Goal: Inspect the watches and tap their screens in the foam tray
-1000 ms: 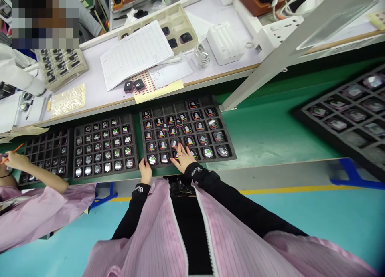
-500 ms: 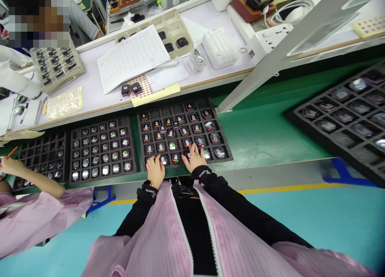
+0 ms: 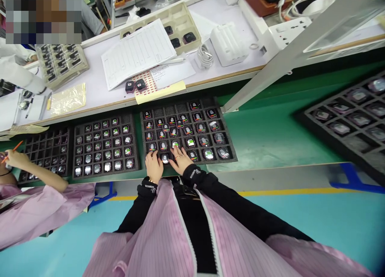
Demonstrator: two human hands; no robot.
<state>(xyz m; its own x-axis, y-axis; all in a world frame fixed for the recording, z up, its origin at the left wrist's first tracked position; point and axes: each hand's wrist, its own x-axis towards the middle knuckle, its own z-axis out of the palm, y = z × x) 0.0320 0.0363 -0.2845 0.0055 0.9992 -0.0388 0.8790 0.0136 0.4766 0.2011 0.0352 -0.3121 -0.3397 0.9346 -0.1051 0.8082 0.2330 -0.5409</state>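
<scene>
A black foam tray (image 3: 227,142) with a grid of pockets lies on the green belt (image 3: 270,132) in front of me. Most pockets hold small square smartwatch bodies (image 3: 204,140) with lit screens. My left hand (image 3: 154,164) rests flat on the tray's near-left corner, fingers spread over the front-row watches. My right hand (image 3: 179,160) lies beside it, fingers spread over the front row near the middle. Neither hand grips anything that I can see.
A second tray of watches (image 3: 105,144) sits to the left, then a mostly bare tray (image 3: 45,150) where a co-worker's hand (image 3: 16,158) holds an orange pen. Another tray (image 3: 349,116) lies on the belt at right. The white bench behind carries papers (image 3: 136,54), beige trays and a slanted metal post (image 3: 288,60).
My left hand moved from the tray's left edge onto its front row. My right hand shifted right and then back left, closer to the left hand.
</scene>
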